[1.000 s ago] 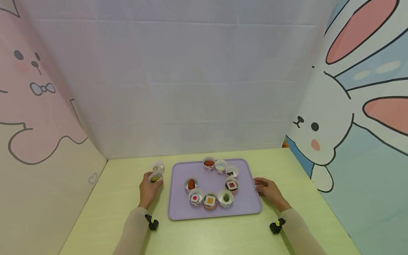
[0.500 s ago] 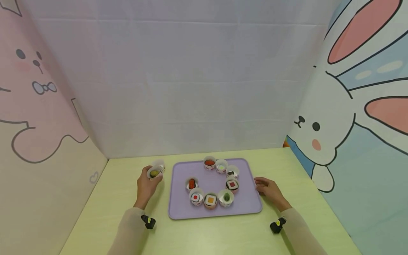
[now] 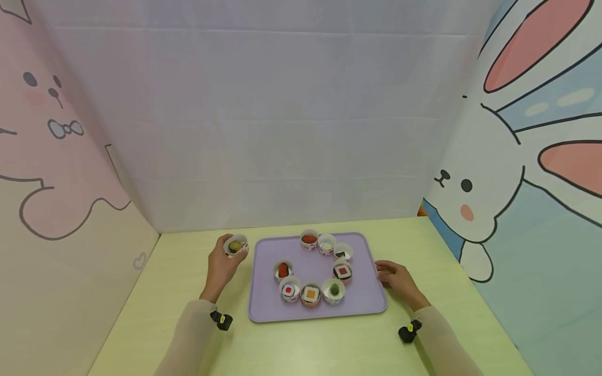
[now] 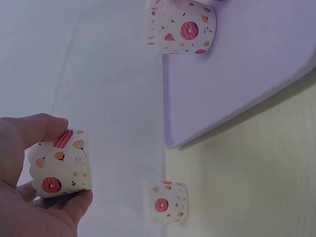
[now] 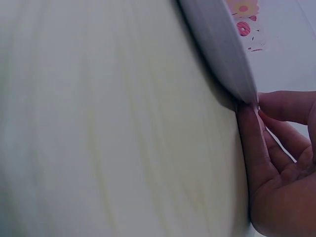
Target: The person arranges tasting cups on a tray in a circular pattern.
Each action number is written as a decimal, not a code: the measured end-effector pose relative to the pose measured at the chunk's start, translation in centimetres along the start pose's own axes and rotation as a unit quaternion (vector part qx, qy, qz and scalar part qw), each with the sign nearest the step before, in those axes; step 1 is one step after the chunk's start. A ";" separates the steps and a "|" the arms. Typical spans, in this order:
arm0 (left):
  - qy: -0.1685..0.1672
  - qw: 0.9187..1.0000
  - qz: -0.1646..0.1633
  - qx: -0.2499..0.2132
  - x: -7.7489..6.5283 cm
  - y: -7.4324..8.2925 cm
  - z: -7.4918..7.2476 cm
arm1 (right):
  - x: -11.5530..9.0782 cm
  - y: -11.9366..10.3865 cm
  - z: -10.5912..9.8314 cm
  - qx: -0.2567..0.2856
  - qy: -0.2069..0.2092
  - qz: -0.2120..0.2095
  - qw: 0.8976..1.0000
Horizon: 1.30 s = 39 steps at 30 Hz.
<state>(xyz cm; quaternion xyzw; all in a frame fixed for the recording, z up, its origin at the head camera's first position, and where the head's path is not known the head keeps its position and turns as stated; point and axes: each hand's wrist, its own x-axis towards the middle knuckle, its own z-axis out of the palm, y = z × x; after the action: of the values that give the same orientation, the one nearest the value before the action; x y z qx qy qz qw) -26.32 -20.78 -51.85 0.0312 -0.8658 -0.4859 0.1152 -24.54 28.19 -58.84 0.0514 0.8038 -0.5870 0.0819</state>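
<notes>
My left hand holds a white patterned paper cup between thumb and fingers, raised left of the lilac tray. A green-yellow piece sits inside this cup. Another paper cup stands on the table beyond it in the left wrist view; the held cup hides it in the head view. At the tray's right edge, my right hand pinches the rim between thumb and finger, as the right wrist view shows. Several paper cups stand on the tray, among them one with a green piece.
On the tray the cups form a curve, with an orange-red piece in the cup at the left and a red filling in the cup at the back. A pale yellow table lies beneath, with a white sheet behind it.
My left hand has lifted the cup with the green-yellow piece and carried it up and slightly right, towards the tray. The right hand stays at the tray's edge.
</notes>
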 end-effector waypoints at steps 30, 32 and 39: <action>-0.082 0.996 0.023 0.006 2.6 3.0 7.3 | 0.2 0.0 0.0 -0.004 0.013 0.007 1.000; -0.091 0.996 0.022 0.009 2.7 3.2 7.9 | 0.2 0.0 0.0 -0.004 0.012 0.002 1.000; -0.103 0.994 0.020 0.024 3.0 3.4 9.7 | 0.0 -0.2 0.1 0.000 0.013 0.000 1.000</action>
<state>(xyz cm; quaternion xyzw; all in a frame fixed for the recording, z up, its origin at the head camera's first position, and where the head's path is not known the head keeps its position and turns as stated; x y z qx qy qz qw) -31.22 -11.39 -53.28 -0.0334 -0.8848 -0.4635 0.0341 -24.56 28.01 -58.73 0.0588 0.8046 -0.5866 0.0715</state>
